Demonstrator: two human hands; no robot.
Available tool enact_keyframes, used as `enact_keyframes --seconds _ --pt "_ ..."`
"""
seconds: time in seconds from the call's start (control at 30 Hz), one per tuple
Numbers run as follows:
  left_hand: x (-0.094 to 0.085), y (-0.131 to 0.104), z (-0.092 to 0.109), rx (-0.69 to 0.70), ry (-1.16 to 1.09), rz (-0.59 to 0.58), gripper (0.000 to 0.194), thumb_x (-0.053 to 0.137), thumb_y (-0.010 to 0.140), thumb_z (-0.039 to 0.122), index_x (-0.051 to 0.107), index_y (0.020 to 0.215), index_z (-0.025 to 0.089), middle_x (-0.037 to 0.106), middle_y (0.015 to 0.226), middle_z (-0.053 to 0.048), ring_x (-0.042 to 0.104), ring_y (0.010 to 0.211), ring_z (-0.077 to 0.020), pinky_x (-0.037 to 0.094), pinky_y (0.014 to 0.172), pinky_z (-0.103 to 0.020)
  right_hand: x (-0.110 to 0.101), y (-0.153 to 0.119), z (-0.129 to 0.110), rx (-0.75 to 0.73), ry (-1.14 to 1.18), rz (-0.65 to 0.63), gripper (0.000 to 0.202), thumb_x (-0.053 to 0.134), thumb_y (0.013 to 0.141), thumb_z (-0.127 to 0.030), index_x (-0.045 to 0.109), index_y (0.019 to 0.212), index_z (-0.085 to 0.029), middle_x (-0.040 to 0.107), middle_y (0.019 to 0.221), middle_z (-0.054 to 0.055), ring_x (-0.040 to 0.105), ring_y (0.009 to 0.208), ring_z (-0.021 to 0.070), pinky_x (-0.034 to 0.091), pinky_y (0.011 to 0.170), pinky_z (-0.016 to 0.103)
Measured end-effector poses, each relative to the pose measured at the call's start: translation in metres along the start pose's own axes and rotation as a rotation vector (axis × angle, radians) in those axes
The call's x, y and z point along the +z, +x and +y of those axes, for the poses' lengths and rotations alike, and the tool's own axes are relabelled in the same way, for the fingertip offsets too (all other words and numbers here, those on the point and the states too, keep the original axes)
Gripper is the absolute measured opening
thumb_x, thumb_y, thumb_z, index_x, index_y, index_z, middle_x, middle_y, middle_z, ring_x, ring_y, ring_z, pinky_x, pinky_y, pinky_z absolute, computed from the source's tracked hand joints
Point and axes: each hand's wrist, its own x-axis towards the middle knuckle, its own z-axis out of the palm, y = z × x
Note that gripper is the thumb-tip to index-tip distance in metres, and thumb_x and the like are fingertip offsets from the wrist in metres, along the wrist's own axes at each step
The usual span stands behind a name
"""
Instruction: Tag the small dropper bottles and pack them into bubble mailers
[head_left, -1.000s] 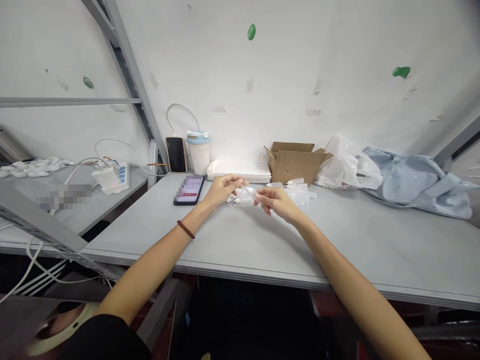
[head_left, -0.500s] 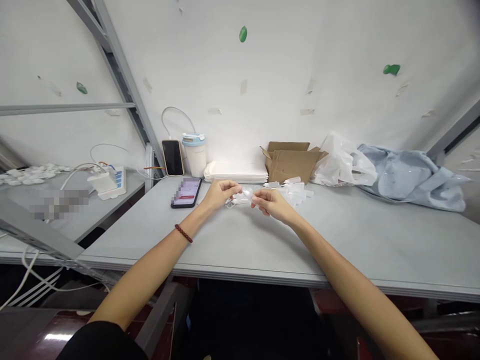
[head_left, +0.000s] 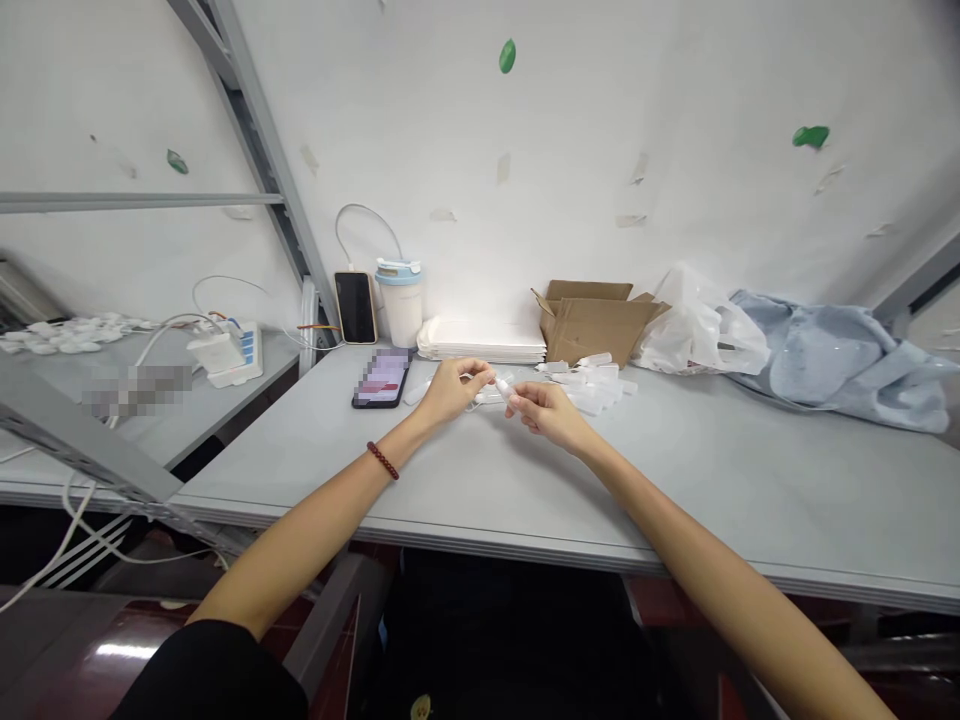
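Both of my hands meet above the table, around a small white tube with a tapered tip (head_left: 504, 387). My right hand (head_left: 546, 412) is closed, with thumb and fingers pinching the tube's body from the right. My left hand (head_left: 456, 388) is closed too, its thumb and forefinger pinched at the tube's upper left end. Whatever lies between those left fingertips is too small to make out. Just behind my right hand lies a loose pile of similar translucent white tubes (head_left: 596, 388). A thin white cable or clear wrapping shows partly behind my left fingers.
A phone (head_left: 381, 378) lies left of my hands. Behind stand another phone (head_left: 356, 308), a lidded cup (head_left: 401, 310), a stack of flat white items (head_left: 484, 343), an open cardboard box (head_left: 600, 325), a white plastic bag (head_left: 694, 325) and blue cloth-like material (head_left: 840, 350). A metal post (head_left: 262, 140) rises at left.
The view has shifted slightly, so the scene sits a little further right. The tube in my fingers is turned a bit, and its tapered tip shows more clearly. Both hands stay together.
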Motion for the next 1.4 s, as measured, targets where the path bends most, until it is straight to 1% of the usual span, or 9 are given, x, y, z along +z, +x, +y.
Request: enact_keyframes --seconds 0.33,0.6,0.67,0.77,0.87,0.97,1.13,1.27,1.4 --pt "-0.003 0.002 0.003 0.070 0.118 -0.018 0.024 0.051 0.080 0.035 0.061 0.071 0.015 0.063 0.070 -0.003 0.055 0.067 -0.0146 0.042 0.059 -0.024 -0.003 0.000 -0.007 -0.037 -0.023 0.033 0.034 0.055 0.078 -0.048 0.061 0.077 -0.015 0.058 0.066 0.002 0.037 0.047 0.0072 0.033 0.044 0.023" --pt "-0.017 0.007 0.000 0.007 0.206 -0.151 0.022 0.059 0.074 0.035 0.067 0.067 0.016 0.066 0.067 -0.003 0.055 0.061 -0.0144 0.042 0.058 -0.024 -0.018 0.008 -0.004 -0.084 0.005 0.198 0.037 0.059 0.074 -0.050 0.059 0.084 -0.015 0.065 0.076 0.006 0.041 0.046 0.0070 0.035 0.044 0.024" --pt "-0.020 0.009 -0.002 -0.014 0.213 -0.117 0.023 0.059 0.073 0.036 0.067 0.066 0.016 0.066 0.067 -0.003 0.054 0.060 -0.0142 0.041 0.058 -0.025 -0.021 0.008 -0.004 -0.091 -0.001 0.249 0.035 0.059 0.074 -0.048 0.057 0.085 -0.015 0.065 0.075 0.006 0.043 0.047 0.0078 0.037 0.045 0.024" --pt "-0.024 0.013 -0.008 -0.038 0.257 0.015 0.022 0.059 0.072 0.035 0.066 0.064 0.016 0.066 0.066 -0.003 0.054 0.060 -0.0149 0.040 0.060 -0.025 -0.026 0.008 -0.006 -0.082 -0.055 0.348 0.029 0.058 0.075 -0.042 0.055 0.088 -0.016 0.065 0.077 0.006 0.048 0.052 0.0102 0.039 0.046 0.025" --pt "-0.027 0.015 -0.015 -0.054 0.367 0.138 0.021 0.057 0.072 0.032 0.064 0.059 0.017 0.065 0.064 -0.004 0.056 0.063 -0.0175 0.039 0.062 -0.027 -0.031 0.008 -0.006 -0.078 -0.128 0.437 0.020 0.056 0.075 -0.033 0.056 0.085 -0.017 0.066 0.079 0.006 0.053 0.058 0.0125 0.042 0.050 0.025" --pt "-0.028 0.016 -0.021 -0.077 0.483 0.194 0.020 0.055 0.071 0.028 0.061 0.054 0.018 0.063 0.059 -0.004 0.056 0.062 -0.0190 0.037 0.063 -0.028 -0.040 0.012 -0.002 -0.081 -0.210 0.492 0.012 0.053 0.076 -0.027 0.057 0.081 -0.017 0.066 0.079 0.007 0.056 0.063 0.0148 0.044 0.056 0.028" --pt "-0.028 0.019 -0.027 -0.119 0.552 0.181 0.020 0.055 0.070 0.026 0.061 0.053 0.018 0.064 0.062 -0.006 0.058 0.066 -0.0227 0.039 0.068 -0.031 -0.064 0.025 0.007 -0.025 -0.497 0.399 0.008 0.054 0.077 -0.019 0.061 0.073 -0.017 0.067 0.076 0.007 0.060 0.071 0.0187 0.044 0.066 0.030" --pt "-0.027 0.021 -0.028 -0.103 0.673 0.157 0.020 0.052 0.077 0.026 0.066 0.066 0.016 0.069 0.076 -0.008 0.061 0.079 -0.0242 0.042 0.077 -0.033 -0.082 0.035 0.011 -0.089 -0.765 0.272 0.012 0.053 0.080 -0.016 0.065 0.079 -0.017 0.070 0.084 0.007 0.061 0.079 0.0194 0.042 0.072 0.030" --pt "-0.024 0.020 -0.027 -0.027 0.751 0.154 0.019 0.049 0.082 0.023 0.066 0.076 0.017 0.069 0.084 -0.007 0.059 0.087 -0.0230 0.043 0.083 -0.034 -0.092 0.044 0.016 -0.098 -0.937 0.135 0.018 0.050 0.083 -0.011 0.067 0.088 -0.015 0.069 0.093 0.008 0.061 0.084 0.0191 0.042 0.075 0.027"
